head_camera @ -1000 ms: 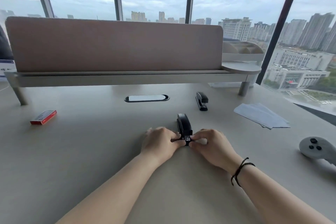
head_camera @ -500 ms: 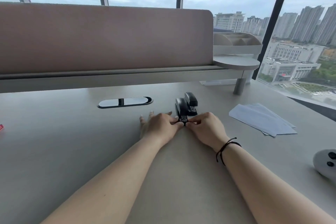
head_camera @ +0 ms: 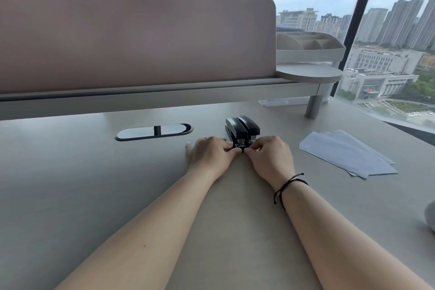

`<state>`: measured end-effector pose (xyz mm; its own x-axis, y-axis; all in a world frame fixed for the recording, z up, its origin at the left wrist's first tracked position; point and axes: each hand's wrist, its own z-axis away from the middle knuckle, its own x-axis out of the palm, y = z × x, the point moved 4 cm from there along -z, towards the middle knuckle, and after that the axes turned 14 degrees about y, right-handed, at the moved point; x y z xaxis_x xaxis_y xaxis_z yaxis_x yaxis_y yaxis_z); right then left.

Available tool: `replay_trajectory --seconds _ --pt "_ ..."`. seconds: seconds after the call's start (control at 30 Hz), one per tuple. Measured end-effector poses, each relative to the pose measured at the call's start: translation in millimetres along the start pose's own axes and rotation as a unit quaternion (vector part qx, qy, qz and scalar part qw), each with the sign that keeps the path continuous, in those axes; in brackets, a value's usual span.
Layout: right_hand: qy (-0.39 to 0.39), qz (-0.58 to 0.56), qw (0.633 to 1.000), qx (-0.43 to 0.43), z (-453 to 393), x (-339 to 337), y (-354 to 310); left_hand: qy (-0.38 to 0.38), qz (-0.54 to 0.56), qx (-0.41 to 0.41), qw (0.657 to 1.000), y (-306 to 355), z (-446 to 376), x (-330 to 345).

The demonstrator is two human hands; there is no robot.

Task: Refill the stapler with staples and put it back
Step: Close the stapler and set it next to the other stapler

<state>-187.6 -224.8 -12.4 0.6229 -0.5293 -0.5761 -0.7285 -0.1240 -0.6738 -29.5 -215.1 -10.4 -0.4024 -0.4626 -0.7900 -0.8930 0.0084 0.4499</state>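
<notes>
**Two staplers side by side, front end pinched — mix-up and slip risk**

The black stapler (head_camera: 236,131) is set on the tabletop (head_camera: 94,183), just in front of the cable grommet's (head_camera: 154,131) right end, its near end pinched from both sides. The left hand (head_camera: 209,153) is closed with fingertips on the left of the near end; the right hand (head_camera: 270,155) is closed likewise on the right. What exactly is gripped there (tray tip or nose) is too small to be told. A second black stapler (head_camera: 250,127) is seen touching, or just beside, the first on its right.

Risks, judged:
- The wrong stapler could be taken, since both look alike and sit flush together.
- The neighbour could be nudged or dragged along if the pinched one is pushed or pulled.
- A fingertip pinch on a small glossy part could slip; a spring-loaded tray could snap on fingers.
- No staple box is in view; whether staples are loaded cannot be told.
- The envelopes (head_camera: 346,153) lie well apart to the right, so no risk is posed there.
</notes>
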Motion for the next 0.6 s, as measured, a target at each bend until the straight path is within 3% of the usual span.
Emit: replay_trajectory --seconds 0.3,0.43,0.6 --pt "-0.009 0.017 1.000 0.003 4.9 -3.2 -1.6 0.001 0.037 0.008 0.999 8.1 15.9 -15.5" --pt "-0.052 0.031 0.998 -0.012 15.9 -13.0 -5.9 -0.055 0.074 0.034 0.995 5.5 40.4 -27.8" --pt "-0.102 0.040 0.994 -0.028 54.2 -36.1 -21.3 -0.053 0.118 0.062 0.990 -17.8 90.5 -68.1"
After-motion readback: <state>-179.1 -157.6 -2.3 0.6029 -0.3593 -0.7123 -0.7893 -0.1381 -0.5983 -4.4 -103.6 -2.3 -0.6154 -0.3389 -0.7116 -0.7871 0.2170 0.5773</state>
